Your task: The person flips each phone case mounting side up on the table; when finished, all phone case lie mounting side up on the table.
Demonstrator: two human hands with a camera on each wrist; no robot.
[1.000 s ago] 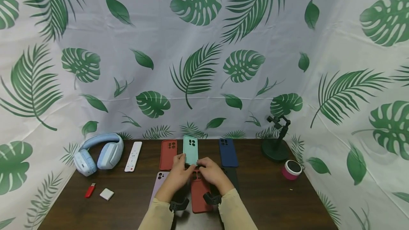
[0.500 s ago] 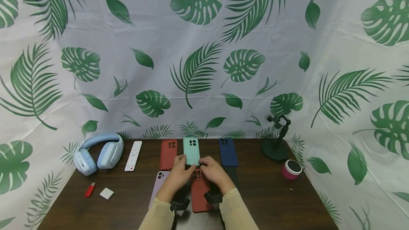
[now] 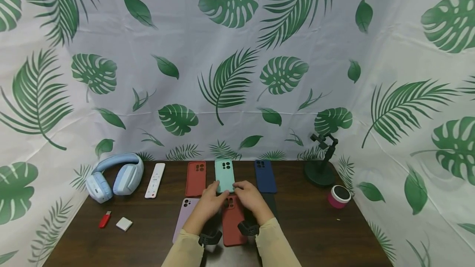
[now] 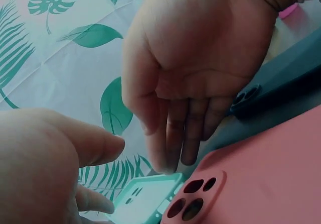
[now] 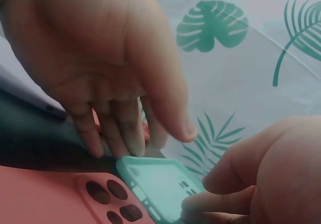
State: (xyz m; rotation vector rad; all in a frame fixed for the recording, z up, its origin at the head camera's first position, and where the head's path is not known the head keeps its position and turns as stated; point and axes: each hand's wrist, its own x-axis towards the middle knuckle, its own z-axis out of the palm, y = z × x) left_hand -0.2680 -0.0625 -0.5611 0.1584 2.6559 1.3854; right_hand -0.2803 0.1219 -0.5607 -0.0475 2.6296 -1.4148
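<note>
A mint-green phone case (image 3: 224, 175) lies inner side up on the table, also seen in the left wrist view as a case (image 4: 143, 199) with raised rims. Beside its lower left side is my left hand (image 3: 208, 204), fingers extended and fingertips at the edge. My right hand (image 3: 251, 200) is at its lower right corner; in the right wrist view its fingertips are against the case (image 5: 160, 186). Neither hand curls round it. Between my forearms lies a red phone case (image 3: 233, 226), camera cutouts toward the mint one.
Around the hands lie another red case (image 3: 195, 182), a purple case (image 3: 183, 216), a blue case (image 3: 265, 176) and a partly hidden dark case (image 3: 271, 203). Headphones (image 3: 127, 179), a remote (image 3: 155, 180), a red USB stick (image 3: 105, 219), a black stand (image 3: 320, 174) and a pink jar (image 3: 338, 197) sit farther out.
The mint-green case has slid slightly to the right and a little toward me. Both hands have shifted slightly to the right with it, while the other cases stay in place.
</note>
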